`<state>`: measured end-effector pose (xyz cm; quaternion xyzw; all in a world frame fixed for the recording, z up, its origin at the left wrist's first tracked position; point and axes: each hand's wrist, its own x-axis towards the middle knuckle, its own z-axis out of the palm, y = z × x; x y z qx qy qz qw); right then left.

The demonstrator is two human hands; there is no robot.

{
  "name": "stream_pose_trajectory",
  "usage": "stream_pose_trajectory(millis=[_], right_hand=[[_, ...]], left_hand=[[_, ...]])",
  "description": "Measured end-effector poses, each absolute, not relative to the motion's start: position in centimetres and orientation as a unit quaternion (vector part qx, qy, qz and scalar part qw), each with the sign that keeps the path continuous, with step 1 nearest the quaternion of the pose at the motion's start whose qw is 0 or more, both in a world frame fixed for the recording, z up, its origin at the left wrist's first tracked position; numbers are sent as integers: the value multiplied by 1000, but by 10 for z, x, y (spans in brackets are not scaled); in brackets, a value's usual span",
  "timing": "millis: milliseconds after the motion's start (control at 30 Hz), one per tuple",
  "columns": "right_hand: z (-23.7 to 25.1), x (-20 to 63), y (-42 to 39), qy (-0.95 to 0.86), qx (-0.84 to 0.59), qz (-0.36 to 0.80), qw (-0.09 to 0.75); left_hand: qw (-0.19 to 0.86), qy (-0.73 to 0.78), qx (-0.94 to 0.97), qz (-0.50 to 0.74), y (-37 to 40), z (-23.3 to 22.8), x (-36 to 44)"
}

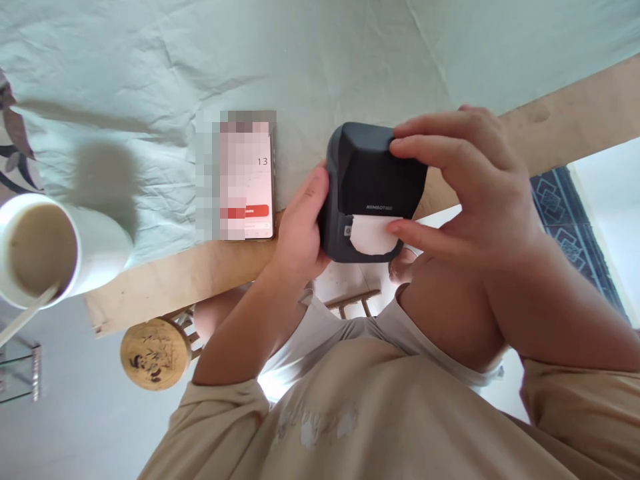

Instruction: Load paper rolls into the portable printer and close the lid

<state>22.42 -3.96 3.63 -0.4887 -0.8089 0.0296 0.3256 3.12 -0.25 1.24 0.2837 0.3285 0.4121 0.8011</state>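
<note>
Over the table's front edge I hold a small black label printer [367, 177], its front face turned up toward me. A white paper label [367, 235] sticks out of the slot below the printed brand name. My left hand [304, 230] is closed on the printer's left side. On the other side, my right hand [465, 183] spans the printer, with fingertips at its upper right edge and the thumb on the label's right side. A smartphone [257, 183] with a lit, partly blurred screen lies on the cloth left of the printer.
A wrinkled pale green cloth [300, 53] covers the table, leaving a wooden edge [200, 270] bare at the front. At the left edge stands a white cup [100, 240] of brown drink with a spoon handle [30, 313]. Below it is a round wooden stool [155, 353].
</note>
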Motion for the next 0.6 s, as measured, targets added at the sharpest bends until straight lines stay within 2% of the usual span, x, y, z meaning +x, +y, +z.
stream_pose_trajectory(millis=[167,400,600], right_hand=[[39,221,-41,-806,-495,62,319],[37,221,-35,-804,-464,45,369],[35,219,-38,-724,-503,19,472]], left_hand=[[783,369,271,421,-3,12,29],[790,378,262,406,-1,4,26],[825,304,298,371,1,7,27]])
